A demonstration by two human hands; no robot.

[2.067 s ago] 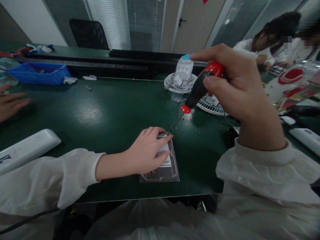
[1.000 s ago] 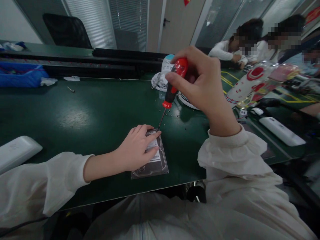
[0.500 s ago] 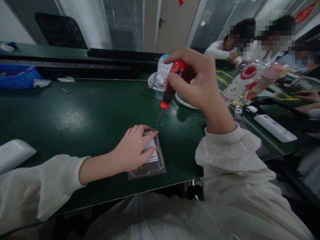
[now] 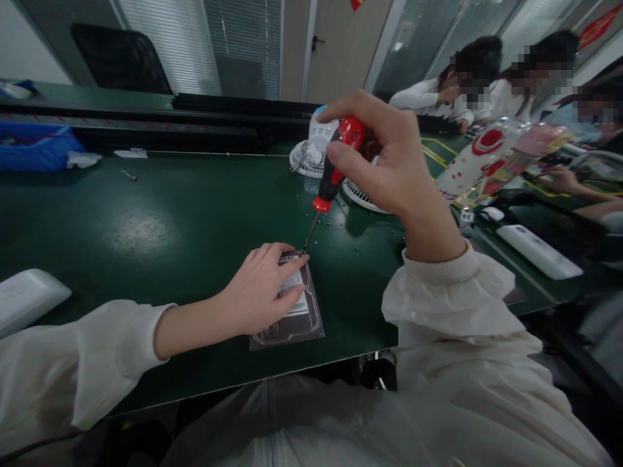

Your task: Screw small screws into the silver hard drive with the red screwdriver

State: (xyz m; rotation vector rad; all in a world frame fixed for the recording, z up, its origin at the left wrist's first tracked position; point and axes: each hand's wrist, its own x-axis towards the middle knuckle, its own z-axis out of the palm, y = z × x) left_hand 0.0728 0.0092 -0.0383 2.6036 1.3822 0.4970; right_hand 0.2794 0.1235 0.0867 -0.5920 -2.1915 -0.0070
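Observation:
A hard drive lies flat near the front edge of the green table, its white label partly covered. Across its top rests my left hand, fingers stretched out and pressing on the drive. My right hand is wrapped round the red and black handle of a screwdriver. The screwdriver slants down to the left, and its tip meets the drive's far right corner, close to my left fingertips. Several tiny screws are scattered on the table beyond the drive.
Behind my right hand stand a small white fan and a round white grille. A blue bin is at the far left, a white object at the near left. At right are a patterned bottle and a white bar; co-workers sit beyond.
My hands, the screwdriver and the drive hold nearly the same pose. The view has shifted slightly. At the back right, a co-worker's hand has come up towards the head.

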